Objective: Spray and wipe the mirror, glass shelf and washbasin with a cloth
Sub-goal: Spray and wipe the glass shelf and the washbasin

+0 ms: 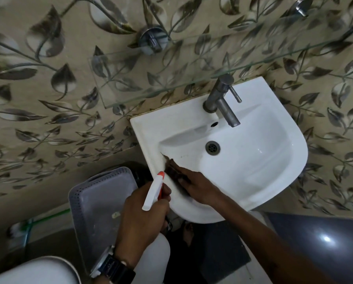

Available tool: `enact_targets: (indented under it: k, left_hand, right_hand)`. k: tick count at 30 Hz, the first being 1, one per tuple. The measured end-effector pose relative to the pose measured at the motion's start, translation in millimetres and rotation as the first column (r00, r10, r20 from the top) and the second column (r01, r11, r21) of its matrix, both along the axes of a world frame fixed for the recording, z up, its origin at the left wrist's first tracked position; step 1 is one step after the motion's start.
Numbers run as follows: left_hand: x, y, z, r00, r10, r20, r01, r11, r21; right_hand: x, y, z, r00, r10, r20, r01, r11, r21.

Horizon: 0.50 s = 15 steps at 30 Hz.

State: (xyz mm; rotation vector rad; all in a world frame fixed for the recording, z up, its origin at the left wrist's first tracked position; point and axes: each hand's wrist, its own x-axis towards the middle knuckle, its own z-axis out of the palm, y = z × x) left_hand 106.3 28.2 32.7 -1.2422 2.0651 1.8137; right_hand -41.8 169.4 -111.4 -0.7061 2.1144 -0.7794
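Observation:
The white washbasin [274, 152] hangs on the leaf-patterned wall, with a grey tap [222, 99] and a drain [212, 148]. My right hand [200, 187] presses a dark brown cloth [174, 170] against the basin's left inner wall near the rim. My left hand [145, 212] holds a white spray bottle with an orange trigger [154, 190] just outside the basin's left edge, nozzle pointing up toward the rim. A glass shelf [171, 72] runs across the wall above the tap. The mirror is out of view.
A grey perforated plastic bin [97, 199] stands on the floor left of the basin. A chrome shelf bracket [153, 38] is fixed to the wall. A white toilet edge [34, 269] shows at the bottom left, a green-handled brush [28, 224] by the wall.

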Motion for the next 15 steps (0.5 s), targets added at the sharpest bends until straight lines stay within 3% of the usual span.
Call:
enact_targets:
  k: [5, 10, 12, 15]
  left_hand:
    - [-1.8, 5.4, -6.9, 1.0, 0.013, -0.004, -0.013, 1.0, 0.006]
    - [-2.4, 8.3, -4.1, 1.0, 0.008, -0.02, -0.008, 1.0, 0.0]
    - [-2.2, 7.3, -3.5, 0.999, 0.011, -0.035, -0.011, 1.0, 0.007]
    - [0.3, 2.8, -3.7, 0.998, 0.027, -0.059, -0.027, 1.0, 0.002]
  right_hand:
    - [-24.8, -1.5, -12.6, 0.998, 0.048, -0.035, -0.039, 0.972, 0.23]
    - [-54.1, -8.8, -23.2, 0.988, 0.028, -0.152, 0.018, 0.957, 0.29]
    - [-65.0, -10.1, -18.8, 0.981, -0.059, -0.185, 0.105, 0.963, 0.249]
    - [-73.6, -4.7, 3.1, 0.897, -0.421, -0.132, 0.433, 0.898, 0.079]
